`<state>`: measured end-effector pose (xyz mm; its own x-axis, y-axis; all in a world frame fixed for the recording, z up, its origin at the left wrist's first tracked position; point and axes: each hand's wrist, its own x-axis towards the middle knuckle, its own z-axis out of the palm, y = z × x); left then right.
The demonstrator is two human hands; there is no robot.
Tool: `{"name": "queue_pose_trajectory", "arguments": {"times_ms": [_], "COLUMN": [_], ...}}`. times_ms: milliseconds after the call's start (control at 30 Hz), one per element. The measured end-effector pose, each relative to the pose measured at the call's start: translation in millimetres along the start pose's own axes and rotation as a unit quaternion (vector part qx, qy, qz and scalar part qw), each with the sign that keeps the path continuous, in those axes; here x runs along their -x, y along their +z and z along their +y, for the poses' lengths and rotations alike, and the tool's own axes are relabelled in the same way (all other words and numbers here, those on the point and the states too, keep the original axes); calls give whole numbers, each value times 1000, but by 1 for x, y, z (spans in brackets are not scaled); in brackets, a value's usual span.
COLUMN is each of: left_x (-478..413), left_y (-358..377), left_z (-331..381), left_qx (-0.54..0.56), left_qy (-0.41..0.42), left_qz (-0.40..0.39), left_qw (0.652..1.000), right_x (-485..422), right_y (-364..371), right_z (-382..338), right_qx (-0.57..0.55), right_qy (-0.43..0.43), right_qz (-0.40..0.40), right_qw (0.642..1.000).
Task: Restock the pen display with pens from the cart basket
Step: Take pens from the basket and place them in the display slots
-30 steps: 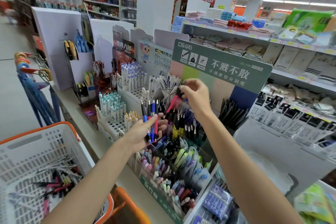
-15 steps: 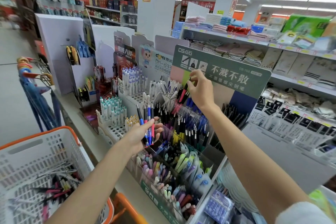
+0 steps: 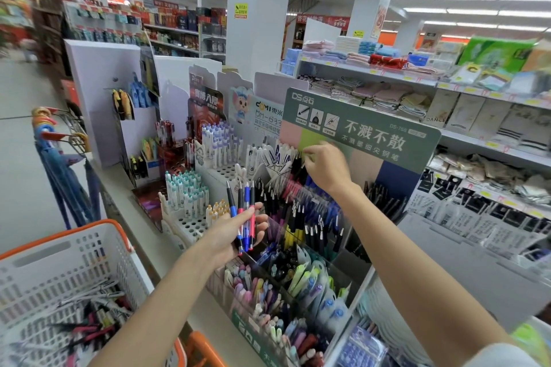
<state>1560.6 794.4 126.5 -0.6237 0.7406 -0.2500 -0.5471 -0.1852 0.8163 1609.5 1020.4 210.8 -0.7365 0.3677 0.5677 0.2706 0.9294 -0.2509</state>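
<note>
Pens lie loose in the cart basket at eight o'clock; my left hand grips a fanned bunch upright for easy picking. At one o'clock my right hand pinches at the back row of the pen display; whether around a pen, I cannot tell.

held pens blue, red, black; basket white (orange rim).

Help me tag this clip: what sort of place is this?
Most likely a supermarket's stationery aisle: a tiered pen display, shelves of folded towels behind it, and a cart basket of loose pens. The left hand holds a bunch of pens.
</note>
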Motion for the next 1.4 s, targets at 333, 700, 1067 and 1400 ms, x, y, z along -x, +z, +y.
{"name": "queue_pose_trajectory", "arguments": {"times_ms": [333, 700, 1067, 1400], "left_x": [4, 2, -5, 0], "left_y": [24, 24, 1, 8], "left_z": [10, 9, 8, 7], "left_qx": [-78, -38, -11, -42], "left_qy": [51, 67, 73, 26], "left_qz": [-64, -52, 23, 0], "left_qw": [994, 996, 997, 999], "right_x": [13, 23, -2, 0], "right_y": [-33, -28, -41, -5], "right_z": [-26, -40, -7, 1], "right_qx": [-223, -318, -242, -141], "right_qy": [13, 14, 55, 61], "right_qz": [-82, -155, 146, 53], "right_qw": [971, 935, 958, 987]}}
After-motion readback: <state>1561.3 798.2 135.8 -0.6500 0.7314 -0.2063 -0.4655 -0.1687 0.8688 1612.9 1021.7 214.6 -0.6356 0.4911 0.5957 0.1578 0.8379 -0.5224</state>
